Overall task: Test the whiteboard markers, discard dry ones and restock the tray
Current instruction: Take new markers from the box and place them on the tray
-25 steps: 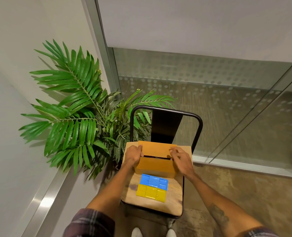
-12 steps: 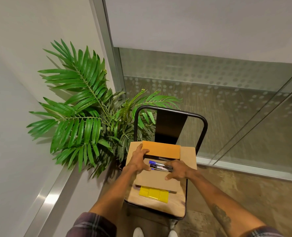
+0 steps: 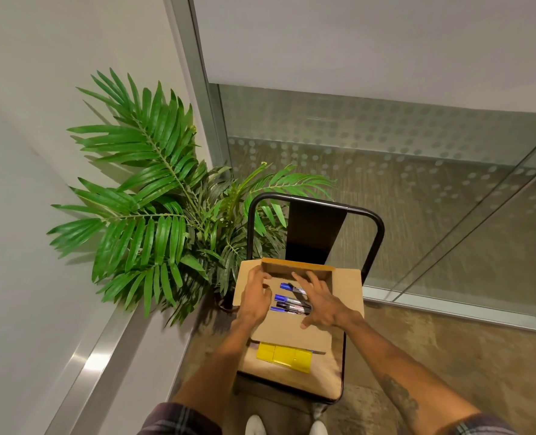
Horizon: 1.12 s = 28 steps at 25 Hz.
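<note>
A brown cardboard box stands on a chair seat with all its flaps spread open. Inside lie several whiteboard markers with blue and dark caps. My left hand rests on the box's left edge, its fingers curled over the rim. Over the markers, my right hand reaches into the box with fingers spread, and it covers the markers' right ends. The near flap hangs toward me over a yellow plastic tray on the seat.
The chair has a black metal back and a wooden seat. A leafy green plant crowds its left side. A glass wall runs behind, a white wall with a metal rail lies to the left. My shoes show below.
The box was closed; I have folded its flaps open, exposing the markers. The near flap now covers the blue tray piece. My right hand has moved into the box.
</note>
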{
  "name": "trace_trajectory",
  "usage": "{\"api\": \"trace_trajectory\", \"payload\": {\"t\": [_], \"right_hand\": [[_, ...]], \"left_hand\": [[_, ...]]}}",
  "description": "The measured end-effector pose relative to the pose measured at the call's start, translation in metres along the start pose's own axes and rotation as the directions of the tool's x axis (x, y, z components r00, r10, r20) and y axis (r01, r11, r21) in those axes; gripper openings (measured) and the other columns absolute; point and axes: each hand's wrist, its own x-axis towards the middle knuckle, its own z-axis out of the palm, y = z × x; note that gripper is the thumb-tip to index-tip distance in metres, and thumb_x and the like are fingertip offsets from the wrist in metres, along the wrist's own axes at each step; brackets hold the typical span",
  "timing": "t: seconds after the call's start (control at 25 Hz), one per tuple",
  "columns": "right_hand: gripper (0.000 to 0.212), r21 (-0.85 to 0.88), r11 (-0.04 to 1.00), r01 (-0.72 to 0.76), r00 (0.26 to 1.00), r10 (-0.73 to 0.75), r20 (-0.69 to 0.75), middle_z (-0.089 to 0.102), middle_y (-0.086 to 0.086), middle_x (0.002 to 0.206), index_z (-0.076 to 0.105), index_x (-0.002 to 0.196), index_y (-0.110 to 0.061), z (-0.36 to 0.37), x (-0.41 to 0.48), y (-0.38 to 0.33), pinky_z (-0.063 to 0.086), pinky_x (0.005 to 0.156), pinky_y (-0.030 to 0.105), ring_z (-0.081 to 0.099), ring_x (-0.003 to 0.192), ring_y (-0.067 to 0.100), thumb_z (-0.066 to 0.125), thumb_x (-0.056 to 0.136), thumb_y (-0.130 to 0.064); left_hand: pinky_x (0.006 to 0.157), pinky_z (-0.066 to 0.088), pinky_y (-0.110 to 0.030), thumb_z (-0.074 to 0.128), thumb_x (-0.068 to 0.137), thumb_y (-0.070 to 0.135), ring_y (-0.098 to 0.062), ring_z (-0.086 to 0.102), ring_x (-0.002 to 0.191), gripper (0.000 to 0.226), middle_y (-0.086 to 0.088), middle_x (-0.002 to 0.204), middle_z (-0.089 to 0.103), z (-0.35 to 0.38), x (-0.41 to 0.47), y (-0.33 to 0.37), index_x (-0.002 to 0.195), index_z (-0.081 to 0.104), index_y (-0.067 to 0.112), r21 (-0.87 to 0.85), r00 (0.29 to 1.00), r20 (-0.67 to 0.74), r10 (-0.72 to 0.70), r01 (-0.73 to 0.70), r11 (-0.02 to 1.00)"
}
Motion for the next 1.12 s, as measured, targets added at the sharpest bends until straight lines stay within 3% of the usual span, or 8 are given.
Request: {"api": "trace_trajectory", "payload": {"t": [0.08,0.16,0.24,0.36,0.48,0.56,0.88,1.12], "right_hand": [[0.125,0.101,0.995,0.006,0.999,-0.003,-0.036,-0.016,-0.005,0.163,-0.005,0.155,-0.039,-0.001,0.002,-0.001,0.030,0.112,0.056,0.003,0.150,0.032,0.087,0.070,-0.031],[0.117,0.186,0.982,0.018,0.995,0.000,-0.098,-0.016,-0.005,0.164,-0.005,0.155,-0.038,0.001,0.005,0.001,0.029,0.113,0.056,0.005,0.151,0.033,0.080,0.076,-0.045],[0.111,0.221,0.975,0.009,0.991,0.022,-0.135,-0.012,-0.003,0.165,-0.004,0.155,-0.036,0.005,0.009,0.005,0.028,0.115,0.055,0.007,0.150,0.033,0.074,0.078,-0.055],[0.106,0.223,0.973,-0.052,0.990,0.079,-0.114,0.005,0.004,0.165,0.004,0.157,-0.029,0.010,0.019,0.009,0.030,0.116,0.051,0.018,0.148,0.032,0.073,0.080,-0.050],[0.088,0.209,0.967,-0.146,0.982,0.167,-0.084,0.037,0.013,0.151,0.018,0.155,-0.020,0.015,0.031,0.011,0.039,0.110,0.042,0.039,0.135,0.031,0.073,0.086,-0.030],[0.080,0.174,0.966,-0.189,0.977,0.202,-0.062,0.046,0.015,0.142,0.028,0.151,-0.016,0.016,0.039,0.013,0.044,0.106,0.040,0.046,0.127,0.030,0.073,0.085,-0.022],[0.048,-0.020,0.984,-0.177,0.984,0.176,-0.041,0.058,0.013,0.127,0.049,0.127,-0.014,0.021,0.067,0.025,0.048,0.096,0.039,0.052,0.113,0.030,0.070,0.084,-0.017],[0.030,-0.100,0.973,-0.206,0.978,0.201,-0.057,0.058,0.012,0.122,0.052,0.120,-0.016,0.030,0.085,0.032,0.047,0.090,0.039,0.052,0.109,0.029,0.061,0.091,-0.018]], "left_hand": [[0.110,0.041,-0.031,0.056,0.092,0.001,-0.014,0.050,0.129,0.055,0.007,0.160,0.025,0.001,0.005,0.002,0.140,0.043,0.025,0.061,0.994,0.109,-0.001,-0.006,0.998],[0.121,0.021,-0.051,0.070,0.088,0.014,-0.026,0.015,0.151,0.084,0.012,0.165,-0.001,0.000,0.013,0.002,0.154,0.022,0.033,0.138,0.972,0.236,0.003,-0.036,0.990],[0.116,0.008,-0.069,0.084,0.075,0.025,-0.031,-0.011,0.149,0.118,0.018,0.162,-0.019,-0.001,0.018,0.002,0.153,-0.002,0.046,0.201,0.934,0.358,0.006,-0.083,0.976],[0.112,0.003,-0.075,0.095,0.056,0.025,-0.034,-0.022,0.146,0.148,0.020,0.156,-0.033,-0.004,0.027,-0.007,0.141,-0.022,0.059,0.266,0.912,0.410,0.020,-0.140,0.954],[0.113,0.007,-0.073,0.097,0.050,0.030,-0.035,-0.023,0.146,0.155,0.019,0.154,-0.038,-0.005,0.031,-0.017,0.139,-0.026,0.060,0.269,0.908,0.417,0.045,-0.170,0.948],[0.112,0.006,-0.075,0.097,0.051,0.030,-0.035,-0.025,0.145,0.155,0.017,0.154,-0.038,-0.008,0.029,-0.015,0.139,-0.027,0.059,0.257,0.903,0.427,0.036,-0.160,0.953],[0.111,0.002,-0.071,0.095,0.056,0.026,-0.042,-0.022,0.144,0.152,0.014,0.150,-0.044,-0.017,0.024,0.006,0.140,-0.030,0.050,0.293,0.894,0.448,-0.002,-0.145,0.945],[0.108,0.007,-0.079,0.094,0.057,0.026,-0.044,-0.019,0.146,0.152,0.012,0.154,-0.040,-0.015,0.024,0.007,0.143,-0.030,0.049,0.334,0.901,0.431,-0.041,-0.117,0.935]]}}
